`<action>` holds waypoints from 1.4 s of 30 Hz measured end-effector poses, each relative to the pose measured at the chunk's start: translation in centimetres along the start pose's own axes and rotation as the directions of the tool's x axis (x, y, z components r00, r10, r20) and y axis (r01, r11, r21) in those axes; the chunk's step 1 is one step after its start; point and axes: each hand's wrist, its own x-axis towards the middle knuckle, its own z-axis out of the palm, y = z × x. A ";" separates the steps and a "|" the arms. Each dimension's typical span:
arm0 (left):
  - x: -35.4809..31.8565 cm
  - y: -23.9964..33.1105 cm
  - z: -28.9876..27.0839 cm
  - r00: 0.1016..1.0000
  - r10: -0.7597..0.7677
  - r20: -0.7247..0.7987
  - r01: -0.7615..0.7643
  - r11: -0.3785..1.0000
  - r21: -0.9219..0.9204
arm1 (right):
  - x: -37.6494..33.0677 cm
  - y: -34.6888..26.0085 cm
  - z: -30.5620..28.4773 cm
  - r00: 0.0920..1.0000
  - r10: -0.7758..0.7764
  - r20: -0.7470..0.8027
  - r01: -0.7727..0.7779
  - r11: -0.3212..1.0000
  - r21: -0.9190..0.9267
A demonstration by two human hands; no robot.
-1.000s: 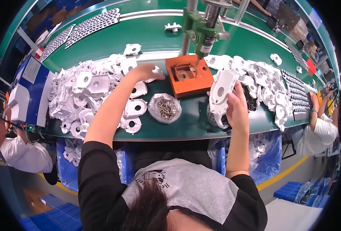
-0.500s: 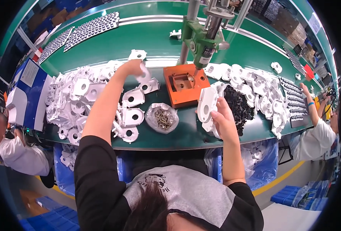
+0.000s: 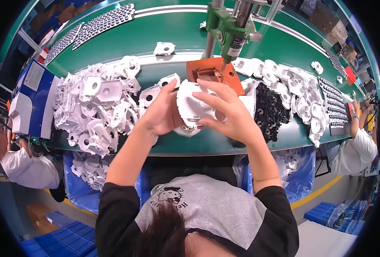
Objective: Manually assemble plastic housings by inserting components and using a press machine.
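A white plastic housing (image 3: 189, 103) is held between my two hands, above the near middle of the green bench. My left hand (image 3: 162, 112) wraps round its left side, the fingers partly hidden behind it. From the right, my right hand (image 3: 232, 111) grips it with the thumb below and the fingers over its top. Just beyond stands an orange fixture block (image 3: 237, 79), partly covered by my fingers, under a green press (image 3: 228, 36). A clear bag of screws (image 3: 187, 132) lies beneath the housing, mostly hidden.
A heap of white plastic parts (image 3: 91, 107) fills the left side. Black parts (image 3: 269, 111) and more white parts (image 3: 290, 88) lie to the right. One white part (image 3: 164, 48) rests on the far green surface. Blue bins (image 3: 80, 197) stand below the bench edge; co-workers sit at both sides.
My left hand has come back from the far edge, where a white part now lies, to the middle. My right hand has brought the housing leftward, and both hands now hold it.
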 end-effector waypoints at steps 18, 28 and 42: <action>0.7 -5.0 -2.5 0.988 -0.091 -0.125 0.080 0.993 -0.091 | -2.8 0.6 -0.1 0.942 0.180 0.284 -0.244 0.947 0.210; -1.7 -3.3 1.4 0.767 0.548 0.333 -0.312 -0.135 0.940 | -2.7 2.4 -1.0 0.833 0.373 0.408 -0.493 0.836 0.243; 7.5 -0.4 0.2 0.722 0.244 0.648 -0.254 -0.778 0.575 | -1.9 9.0 -7.3 0.754 0.644 0.130 -0.570 0.542 0.617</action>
